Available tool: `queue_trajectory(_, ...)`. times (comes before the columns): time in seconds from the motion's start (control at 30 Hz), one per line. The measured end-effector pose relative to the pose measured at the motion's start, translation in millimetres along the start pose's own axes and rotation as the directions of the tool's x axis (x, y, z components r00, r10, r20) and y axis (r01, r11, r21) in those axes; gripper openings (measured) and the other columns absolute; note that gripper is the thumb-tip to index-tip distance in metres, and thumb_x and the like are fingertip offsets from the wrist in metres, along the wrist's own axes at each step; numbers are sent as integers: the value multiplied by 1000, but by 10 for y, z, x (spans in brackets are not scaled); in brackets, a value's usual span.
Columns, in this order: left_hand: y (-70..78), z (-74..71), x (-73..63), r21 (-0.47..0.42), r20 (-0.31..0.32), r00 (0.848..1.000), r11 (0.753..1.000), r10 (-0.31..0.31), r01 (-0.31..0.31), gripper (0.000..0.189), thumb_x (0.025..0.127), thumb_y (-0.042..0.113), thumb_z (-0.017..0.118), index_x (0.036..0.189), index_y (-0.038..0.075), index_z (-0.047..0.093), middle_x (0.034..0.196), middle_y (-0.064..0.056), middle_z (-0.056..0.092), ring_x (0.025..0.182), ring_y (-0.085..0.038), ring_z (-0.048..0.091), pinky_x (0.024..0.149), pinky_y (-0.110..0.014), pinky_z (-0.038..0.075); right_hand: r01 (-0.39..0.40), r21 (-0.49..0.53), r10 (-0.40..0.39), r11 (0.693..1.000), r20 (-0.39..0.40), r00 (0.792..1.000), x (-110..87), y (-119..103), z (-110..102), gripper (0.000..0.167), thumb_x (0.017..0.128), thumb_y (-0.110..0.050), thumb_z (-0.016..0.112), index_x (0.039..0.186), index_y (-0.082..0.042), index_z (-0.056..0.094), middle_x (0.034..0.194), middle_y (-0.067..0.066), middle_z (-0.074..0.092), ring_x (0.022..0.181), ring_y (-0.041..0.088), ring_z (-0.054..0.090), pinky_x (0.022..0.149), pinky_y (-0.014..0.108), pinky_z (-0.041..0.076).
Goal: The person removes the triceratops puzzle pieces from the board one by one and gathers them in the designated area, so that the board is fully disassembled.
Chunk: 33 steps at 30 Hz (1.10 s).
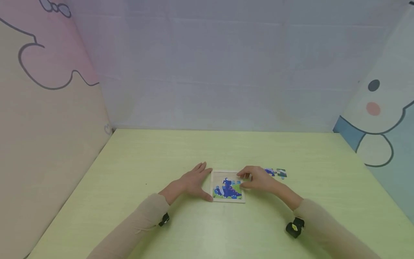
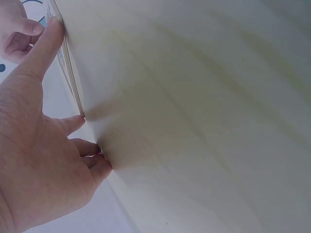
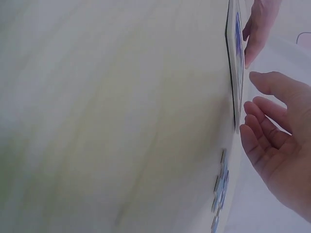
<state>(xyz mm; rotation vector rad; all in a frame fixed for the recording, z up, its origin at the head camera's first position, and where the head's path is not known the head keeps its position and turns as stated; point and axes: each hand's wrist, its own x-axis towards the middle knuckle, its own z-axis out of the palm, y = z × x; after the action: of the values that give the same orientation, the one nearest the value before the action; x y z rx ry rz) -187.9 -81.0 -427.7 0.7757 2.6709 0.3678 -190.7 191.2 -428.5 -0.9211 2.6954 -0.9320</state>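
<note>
A jigsaw tray [image 1: 229,201] with a pale wooden rim lies flat on the table. Inside it, joined puzzle pieces [image 1: 226,190] show a blue dinosaur on green ground; bare wood shows along the top. At the tray's left side rests my left hand [image 1: 193,181], fingers spread, its thumb at the near corner and the index fingertip by the far one. My right hand [image 1: 260,180] hovers over the right edge with bent fingers. In the right wrist view, the thumb [image 3: 272,83] and fingers stand apart, and I see nothing between them.
Loose puzzle pieces [image 1: 281,173] lie to the right of the tray, partly hidden behind my right hand. The light green table [image 1: 145,151] meets a pale wall [image 1: 207,72] at the back, with cartoon-printed side walls left and right.
</note>
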Motion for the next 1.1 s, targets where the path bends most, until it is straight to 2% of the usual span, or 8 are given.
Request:
queue_trajectory(0.2, 21, -19, -5, -9, 10, 1000, 1000, -7, 7, 105, 65, 59, 71, 144, 11, 22, 151, -16, 7, 138, -30, 4, 108, -47, 19, -41, 6, 41, 999, 48, 998, 140, -120, 108, 33, 76, -16, 72, 105, -2, 64, 92, -1, 63, 82, 11, 56, 70, 22, 49)
queue_trajectory(0.4, 15, -19, -9, -20, 9, 1000, 1000, -2, 2, 105, 65, 59, 71, 144, 11, 22, 151, -17, 8, 138, -30, 4, 108, -46, 20, -15, -8, 16, 1000, 68, 998, 216, -189, 190, 33, 76, -19, 73, 103, -3, 66, 89, -2, 61, 78, 9, 54, 67, 22, 48)
queue_trajectory(0.77, -2, -3, -4, -15, 3, 1000, 1000, 2, -2, 105, 65, 60, 70, 144, 11, 23, 151, -17, 8, 138, -30, 4, 109, -46, 19, -60, -16, 61, 998, 80, 995, 252, -232, 210, 36, 74, -19, 74, 105, -1, 65, 90, -1, 60, 80, 11, 55, 71, 25, 49)
queue_trajectory(1.0, -14, 1, 2, -15, 8, 1000, 1000, -1, 1, 104, 65, 59, 70, 145, 11, 22, 151, -16, 7, 138, -30, 3, 109, -45, 19, -120, 15, 118, 993, 94, 989, 276, -257, 206, 36, 72, -16, 76, 103, -3, 64, 92, 0, 60, 85, 14, 57, 76, 28, 50)
queue_trajectory(1.1, -16, 2, -3, -14, 7, 1000, 1000, -3, 3, 104, 65, 59, 70, 144, 11, 22, 151, -16, 7, 138, -29, 3, 109, -45, 19, -115, 13, 113, 993, 95, 989, 283, -262, 209, 35, 72, -16, 77, 102, -3, 63, 92, 0, 60, 84, 14, 57, 75, 27, 50)
